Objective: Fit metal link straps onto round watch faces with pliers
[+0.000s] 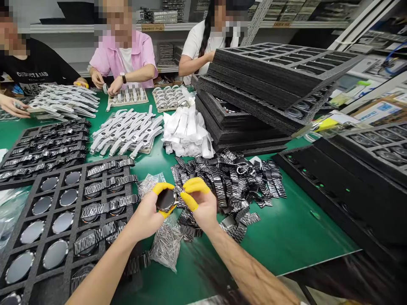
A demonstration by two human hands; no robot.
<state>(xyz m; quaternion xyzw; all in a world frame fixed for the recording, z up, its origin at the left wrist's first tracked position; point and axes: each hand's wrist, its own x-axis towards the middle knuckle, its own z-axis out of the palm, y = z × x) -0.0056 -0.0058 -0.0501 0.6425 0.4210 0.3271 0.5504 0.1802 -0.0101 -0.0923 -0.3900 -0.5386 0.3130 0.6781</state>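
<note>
My left hand (149, 217), in yellow finger covers, grips a round watch head (165, 199) with a dark face by its rim. At the watch's right edge my right hand (204, 208), also with yellow finger covers, pinches a small metal part; its kind is hidden by the fingers. Behind and right of the hands lies a heap of black metal watch bands (229, 182). A clear bag of thin metal pins (167, 243) lies below the watch. Left of my hands, a black foam tray (47, 281) holds round watch heads, several with metal bands over them.
Black foam trays (254, 80) are stacked unevenly at the back right; more trays (333, 182) stand at right. White-strapped watches (127, 131) and white wrapped pieces (189, 131) lie ahead on the green table (295, 228). Several people work across it, one in a pink shirt (144, 53).
</note>
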